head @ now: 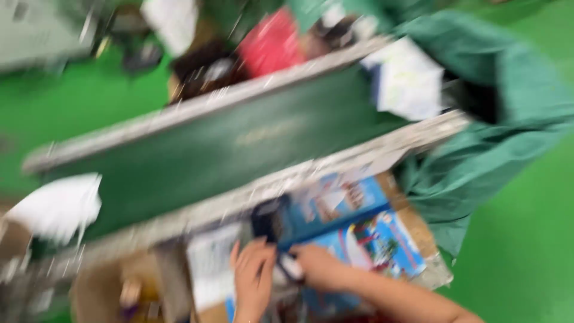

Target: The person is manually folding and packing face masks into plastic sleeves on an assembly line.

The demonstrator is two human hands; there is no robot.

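Observation:
The whole view is smeared by motion. My left hand (251, 278) is at the bottom middle, fingers pointing up toward a dark-ended blue printed box (326, 206). My right hand (320, 266) comes in from the lower right, its forearm bare, and rests against a second blue picture box (376, 245). A small dark thing (286, 269) sits between the two hands; the blur hides which hand grips it, if either. A white sheet (209, 263) lies just left of my left hand.
A long dark green panel (209, 149) with pale grey edges runs diagonally across the middle. Green cloth (496, 131) hangs at the right. White paper (60, 206) sits at the left, a red object (272, 45) at the top. The floor (526, 251) is bright green.

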